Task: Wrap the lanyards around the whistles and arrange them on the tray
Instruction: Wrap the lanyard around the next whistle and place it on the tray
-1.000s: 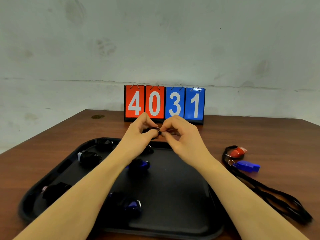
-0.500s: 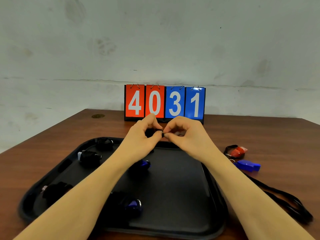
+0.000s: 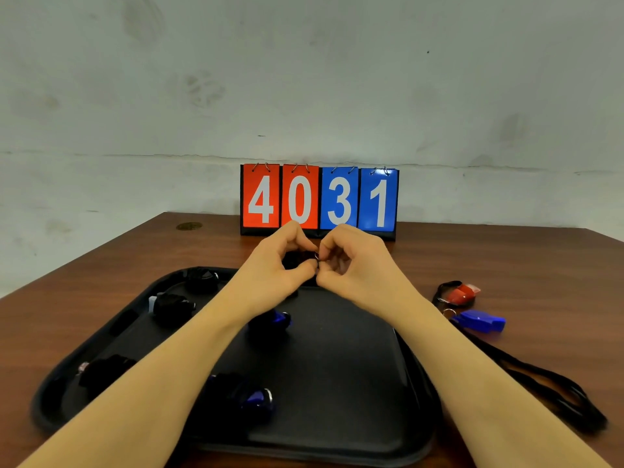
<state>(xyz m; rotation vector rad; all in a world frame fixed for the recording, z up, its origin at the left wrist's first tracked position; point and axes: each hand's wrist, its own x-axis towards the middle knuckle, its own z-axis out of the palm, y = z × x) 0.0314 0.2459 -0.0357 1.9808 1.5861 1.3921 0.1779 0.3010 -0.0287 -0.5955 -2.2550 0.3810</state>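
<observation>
both hands, left hand (image 3: 280,265) and right hand (image 3: 351,265), pinched a wrapped whistle (image 3: 299,260) above the tray (image 3: 337,434); tucking the lanyard end firmly seemed advisable.

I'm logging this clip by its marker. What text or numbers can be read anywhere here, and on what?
"4" and "0": white digits on the two red cards of the flip scoreboard.
"3" and "1": white digits on its two blue cards.
Nothing readable shows on the whistles, the tray or the wall.

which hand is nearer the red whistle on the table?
Right. The right hand is up at mid-table, left of the red whistle; the left hand lies farther left, beyond it.
</observation>
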